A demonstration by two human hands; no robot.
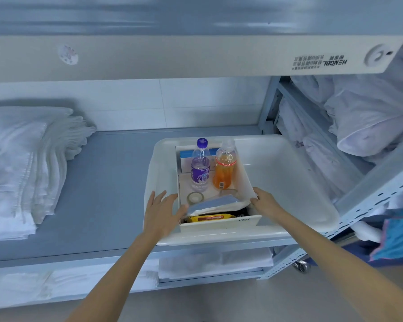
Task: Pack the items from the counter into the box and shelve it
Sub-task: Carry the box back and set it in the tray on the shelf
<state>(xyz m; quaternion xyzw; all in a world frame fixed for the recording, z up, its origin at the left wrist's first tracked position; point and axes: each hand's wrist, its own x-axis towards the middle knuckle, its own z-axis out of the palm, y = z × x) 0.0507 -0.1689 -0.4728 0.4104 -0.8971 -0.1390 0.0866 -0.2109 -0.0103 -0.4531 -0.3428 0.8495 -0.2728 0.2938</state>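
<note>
A small white box (pixel 219 225) sits inside a large white tub (pixel 289 173) on the grey-blue shelf (pixel 107 182). Standing in the box are a clear bottle with a purple cap (pixel 200 166) and an orange drink bottle (pixel 224 169), with a blue-and-white carton (pixel 186 159) behind them. A tape roll (pixel 195 197), a blue-grey pack (pixel 215 203) and a yellow packet (pixel 211 218) lie at the box's near end. My left hand (pixel 161 211) is spread against the box's left side. My right hand (pixel 266 202) grips its right wall.
Folded white towels (pixel 21 168) are stacked on the shelf's left. White linen bundles (pixel 363 117) fill the rack on the right. More folded linen (pixel 214 261) lies on the shelf below. A white panel (pixel 196 56) hangs overhead. A blue cloth (pixel 398 240) hangs at far right.
</note>
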